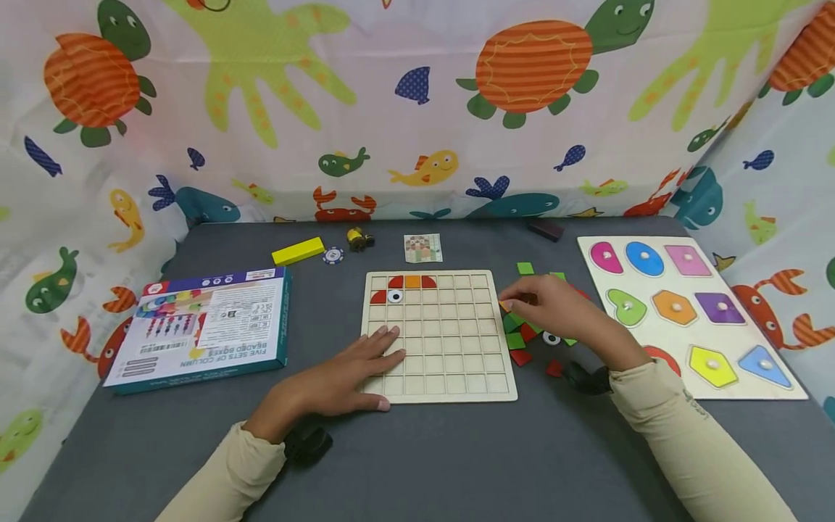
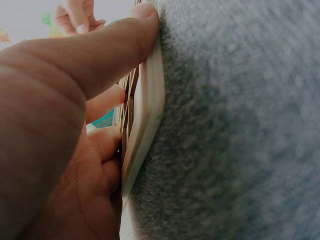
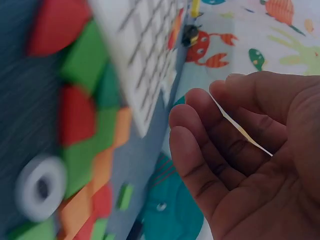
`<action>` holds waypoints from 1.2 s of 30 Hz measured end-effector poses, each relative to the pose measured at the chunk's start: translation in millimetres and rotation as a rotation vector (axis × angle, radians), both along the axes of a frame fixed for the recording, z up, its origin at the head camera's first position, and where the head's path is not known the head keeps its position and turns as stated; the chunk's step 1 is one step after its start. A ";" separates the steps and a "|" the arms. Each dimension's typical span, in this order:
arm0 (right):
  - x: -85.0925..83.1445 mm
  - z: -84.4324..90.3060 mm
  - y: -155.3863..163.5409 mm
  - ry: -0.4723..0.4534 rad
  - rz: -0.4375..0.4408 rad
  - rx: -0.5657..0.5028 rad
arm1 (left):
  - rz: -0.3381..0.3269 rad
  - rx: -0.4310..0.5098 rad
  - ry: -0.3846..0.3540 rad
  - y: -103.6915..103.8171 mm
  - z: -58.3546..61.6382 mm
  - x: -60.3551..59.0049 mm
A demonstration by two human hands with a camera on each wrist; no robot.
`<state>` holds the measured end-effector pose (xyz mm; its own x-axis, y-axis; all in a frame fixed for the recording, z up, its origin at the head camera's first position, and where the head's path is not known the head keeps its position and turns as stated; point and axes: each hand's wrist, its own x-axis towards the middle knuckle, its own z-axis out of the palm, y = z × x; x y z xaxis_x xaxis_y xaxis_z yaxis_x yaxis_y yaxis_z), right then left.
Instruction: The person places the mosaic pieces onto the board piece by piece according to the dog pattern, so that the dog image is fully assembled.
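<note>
A wooden grid board lies in the middle of the grey table. A few red and orange tiles and an eye tile fill its top-left cells. My left hand rests flat on the board's near-left corner, fingers straight; the left wrist view shows the thumb against the board's edge. My right hand hovers over a pile of green, red and orange tiles just right of the board. The right wrist view shows that hand curled round a thin tile seen edge-on.
A beaded-boxes game box lies at the left and a shape puzzle board at the right. Along the back lie a yellow block, a chip, a small toy, a pattern card and a dark block. Printed cloth walls surround the table.
</note>
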<state>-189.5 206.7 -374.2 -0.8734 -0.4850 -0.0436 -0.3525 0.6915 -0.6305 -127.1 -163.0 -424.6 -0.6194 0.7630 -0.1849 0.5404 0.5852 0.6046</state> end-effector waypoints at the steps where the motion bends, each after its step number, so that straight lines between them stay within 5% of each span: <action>1: 1.7 -1.7 6.4 0.004 -0.007 0.010 | -0.004 0.003 0.001 0.4 -0.3 -0.1; 9: -2.3 -12.3 46.3 0.015 -0.085 0.031 | -0.002 -0.009 -0.003 -0.5 0.4 -0.8; 18: -16.8 -16.3 89.1 -0.017 -0.270 0.074 | -0.023 0.048 -0.035 -2.4 2.9 -3.4; 36: -22.4 -24.1 106.3 -0.078 -0.290 0.080 | -0.014 0.043 -0.055 -3.0 2.0 -2.7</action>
<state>-211.8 313.0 -398.3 -0.9674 -0.2085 -0.1437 -0.0863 0.8050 -0.5870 -129.9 -166.1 -422.6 -0.5982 0.7795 -0.1858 0.5135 0.5509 0.6579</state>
